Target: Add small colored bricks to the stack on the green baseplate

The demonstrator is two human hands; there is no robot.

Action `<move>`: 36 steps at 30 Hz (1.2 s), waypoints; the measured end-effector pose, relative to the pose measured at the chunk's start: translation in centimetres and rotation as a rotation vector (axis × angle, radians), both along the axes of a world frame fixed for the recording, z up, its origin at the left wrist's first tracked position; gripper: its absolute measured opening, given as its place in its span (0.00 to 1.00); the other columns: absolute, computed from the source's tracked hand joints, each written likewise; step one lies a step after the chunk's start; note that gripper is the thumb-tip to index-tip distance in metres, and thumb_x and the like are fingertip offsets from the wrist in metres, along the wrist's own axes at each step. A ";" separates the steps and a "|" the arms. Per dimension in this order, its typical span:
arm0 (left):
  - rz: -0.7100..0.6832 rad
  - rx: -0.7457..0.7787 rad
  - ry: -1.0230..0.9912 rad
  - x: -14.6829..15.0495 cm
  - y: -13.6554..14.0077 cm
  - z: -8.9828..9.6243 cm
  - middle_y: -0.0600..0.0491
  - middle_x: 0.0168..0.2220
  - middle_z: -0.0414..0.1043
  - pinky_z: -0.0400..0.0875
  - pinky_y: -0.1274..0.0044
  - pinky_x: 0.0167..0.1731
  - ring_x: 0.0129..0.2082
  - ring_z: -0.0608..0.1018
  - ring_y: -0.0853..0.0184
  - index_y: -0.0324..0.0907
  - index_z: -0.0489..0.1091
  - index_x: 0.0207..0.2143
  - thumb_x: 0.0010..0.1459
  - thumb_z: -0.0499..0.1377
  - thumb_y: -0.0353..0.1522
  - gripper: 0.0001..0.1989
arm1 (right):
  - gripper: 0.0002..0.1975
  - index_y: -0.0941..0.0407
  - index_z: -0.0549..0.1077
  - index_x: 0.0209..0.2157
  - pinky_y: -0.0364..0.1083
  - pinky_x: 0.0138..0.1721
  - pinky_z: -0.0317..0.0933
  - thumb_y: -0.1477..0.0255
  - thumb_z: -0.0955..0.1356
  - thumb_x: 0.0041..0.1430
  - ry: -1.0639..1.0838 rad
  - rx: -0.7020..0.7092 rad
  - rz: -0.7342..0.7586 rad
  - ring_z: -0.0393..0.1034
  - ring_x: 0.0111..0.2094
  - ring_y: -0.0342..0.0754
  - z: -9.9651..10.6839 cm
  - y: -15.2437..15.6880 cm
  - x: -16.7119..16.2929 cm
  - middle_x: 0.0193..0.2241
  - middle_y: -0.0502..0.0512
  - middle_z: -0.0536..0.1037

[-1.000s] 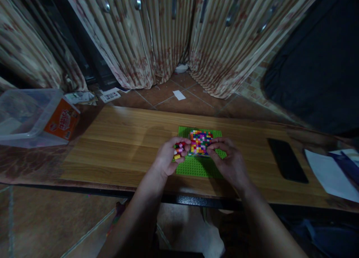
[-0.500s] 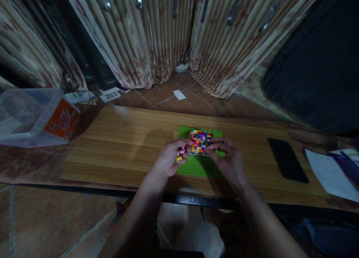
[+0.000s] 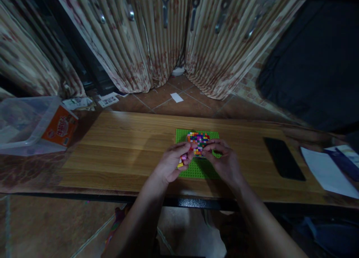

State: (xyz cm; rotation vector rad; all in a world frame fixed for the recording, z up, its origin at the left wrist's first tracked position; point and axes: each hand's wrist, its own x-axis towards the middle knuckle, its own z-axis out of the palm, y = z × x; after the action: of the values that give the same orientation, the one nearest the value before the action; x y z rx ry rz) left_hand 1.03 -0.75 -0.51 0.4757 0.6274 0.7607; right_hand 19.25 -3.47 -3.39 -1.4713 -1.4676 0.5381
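**Multicoloured brick block on green baseplate, both hands at its near edge**

Multicoloured brick block point(image 3: 198, 141) sitting on a green baseplate point(image 3: 196, 168), toward the plate's far side, mid-table. Left hand point(image 3: 171, 163) curled around a small cluster of loose bricks point(image 3: 182, 160), thumb and fingertips reaching the block's near-left corner. Right hand point(image 3: 224, 161) pinching at the block's near edge, fingertips meeting the left hand's there. Baseplate lying flat on the wooden table point(image 3: 117, 149). Well to the right, a dark phone point(image 3: 284, 158) face down, then white paper point(image 3: 327, 172) at the table's end. Off the left end, a clear plastic tub point(image 3: 25, 125) with an orange label. Striped curtains point(image 3: 146, 41) hanging behind, above tiled floor point(image 3: 185, 104).
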 end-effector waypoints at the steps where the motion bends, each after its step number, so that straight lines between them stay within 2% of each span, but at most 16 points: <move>1: -0.012 -0.006 -0.018 0.0 0.0 0.0 0.58 0.20 0.60 0.47 0.89 0.11 0.16 0.60 0.80 0.34 0.74 0.37 0.52 0.64 0.33 0.11 | 0.04 0.53 0.77 0.28 0.51 0.45 0.62 0.68 0.71 0.53 -0.006 0.028 -0.009 0.70 0.42 0.50 0.1 -0.1 -0.1 0.37 0.53 0.73; 4: -0.052 -0.027 -0.078 0.2 0.0 -0.1 0.58 0.20 0.59 0.48 0.89 0.11 0.16 0.60 0.81 0.34 0.74 0.41 0.55 0.62 0.33 0.13 | 0.04 0.52 0.77 0.31 0.50 0.46 0.62 0.68 0.70 0.57 -0.012 0.138 -0.044 0.70 0.42 0.49 0.9 -0.5 -0.6 0.38 0.53 0.74; 6: -0.072 -0.046 -0.110 0.3 -0.1 -0.1 0.58 0.21 0.59 0.47 0.90 0.11 0.16 0.59 0.81 0.34 0.74 0.43 0.57 0.61 0.33 0.13 | 0.04 0.51 0.77 0.34 0.50 0.47 0.62 0.69 0.69 0.58 -0.002 0.177 -0.016 0.70 0.44 0.49 1.6 -0.9 -1.1 0.39 0.53 0.74; 11: -0.089 -0.034 -0.138 0.7 -0.4 -0.1 0.58 0.21 0.59 0.48 0.90 0.12 0.16 0.60 0.81 0.38 0.73 0.47 0.58 0.59 0.32 0.14 | 0.07 0.49 0.77 0.39 0.50 0.48 0.62 0.69 0.68 0.60 0.025 0.140 0.117 0.70 0.45 0.48 2.6 -1.3 -2.1 0.40 0.53 0.76; 14: -0.107 0.032 -0.150 0.9 -0.6 -0.1 0.58 0.21 0.60 0.49 0.89 0.13 0.17 0.61 0.80 0.40 0.72 0.50 0.58 0.59 0.32 0.17 | 0.06 0.50 0.77 0.38 0.50 0.48 0.62 0.69 0.69 0.59 0.070 0.111 0.141 0.70 0.44 0.48 2.5 -1.2 -2.3 0.40 0.53 0.76; 20: -0.108 0.095 -0.134 1.2 -0.7 -0.2 0.58 0.20 0.59 0.49 0.87 0.14 0.17 0.60 0.79 0.39 0.73 0.50 0.58 0.60 0.33 0.17 | 0.05 0.50 0.78 0.34 0.49 0.46 0.62 0.68 0.69 0.59 0.197 0.026 0.201 0.71 0.40 0.48 2.9 -1.2 -2.1 0.35 0.51 0.77; 23: -0.091 0.074 -0.098 1.3 -0.6 -0.3 0.59 0.20 0.59 0.47 0.88 0.14 0.16 0.59 0.80 0.39 0.73 0.46 0.58 0.60 0.35 0.15 | 0.05 0.50 0.78 0.33 0.49 0.45 0.62 0.68 0.69 0.58 0.203 0.044 0.172 0.71 0.40 0.48 3.1 -1.2 -2.0 0.35 0.51 0.77; 28: -0.066 0.089 0.005 1.3 -0.6 -0.4 0.58 0.20 0.59 0.44 0.86 0.12 0.16 0.58 0.79 0.37 0.69 0.29 0.56 0.61 0.39 0.12 | 0.04 0.50 0.78 0.32 0.48 0.44 0.64 0.67 0.70 0.57 0.179 0.147 0.048 0.70 0.41 0.48 2.9 -1.4 -1.8 0.36 0.52 0.75; 33: -0.112 0.181 0.039 1.5 -0.9 -0.1 0.59 0.18 0.57 0.47 0.85 0.13 0.15 0.57 0.79 0.38 0.66 0.27 0.58 0.58 0.38 0.13 | 0.04 0.49 0.78 0.34 0.48 0.44 0.64 0.68 0.69 0.58 0.078 0.158 0.063 0.70 0.41 0.48 2.5 -1.5 -1.8 0.36 0.52 0.75; 36: -0.117 0.179 0.055 1.5 -0.8 -0.1 0.60 0.18 0.57 0.46 0.85 0.13 0.16 0.57 0.78 0.38 0.66 0.27 0.57 0.60 0.38 0.12 | 0.04 0.49 0.78 0.36 0.48 0.44 0.64 0.69 0.70 0.58 0.086 0.148 0.084 0.71 0.41 0.47 2.6 -1.5 -1.8 0.37 0.52 0.76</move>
State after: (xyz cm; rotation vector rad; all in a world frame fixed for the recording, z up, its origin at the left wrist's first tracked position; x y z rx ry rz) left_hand 2.50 -1.58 -0.60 0.6941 0.5797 0.6971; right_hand 17.41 -4.99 -0.82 -1.2610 -1.4744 0.5259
